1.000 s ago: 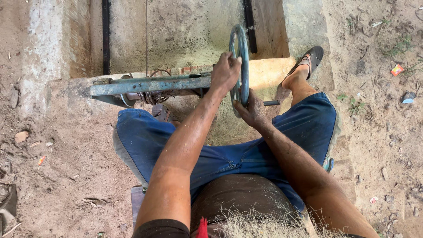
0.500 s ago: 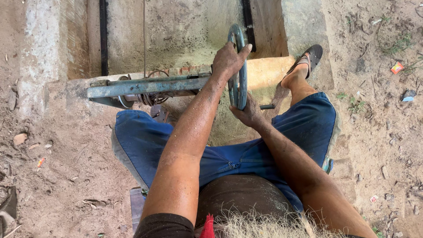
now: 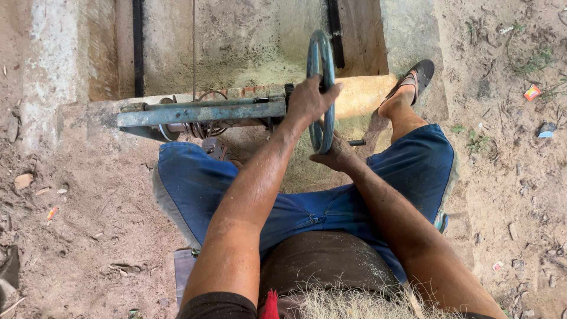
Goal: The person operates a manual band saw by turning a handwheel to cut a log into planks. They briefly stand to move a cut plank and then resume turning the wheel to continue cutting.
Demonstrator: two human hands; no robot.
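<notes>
Fingers of our left hand (image 3: 308,101) are curled tight over the rim of the round blue-grey metal handwheel (image 3: 322,88), thumb stretched out to the right along the rim, knuckles up toward us. And down below, our right hand (image 3: 335,156) has its fingers wrapped around the lower arc of that same wheel, closed on it from the near side, though how the fingertips sit behind the rim we cannot tell.

We see the wheel standing on edge, almost side-on to us, mounted at the right end of a long, worn blue-grey steel beam (image 3: 204,112) that runs level across a low concrete ledge (image 3: 77,121). A short dark metal handle peg (image 3: 356,142) pokes out to the right, just beside our right hand.

Our left forearm runs straight and long from the bottom of the view up to the wheel, wrist a little bent over the top. Our right forearm comes in from the lower right, angled up and left, wrist tucked under the wheel.

We are sitting astride in blue denim shorts (image 3: 195,183), knees spread either side of the beam. Our right foot in a dark open sandal (image 3: 413,80) rests up on the pale concrete step (image 3: 360,94). Sandy brown ground (image 3: 514,177) lies all around, scattered with small litter.
</notes>
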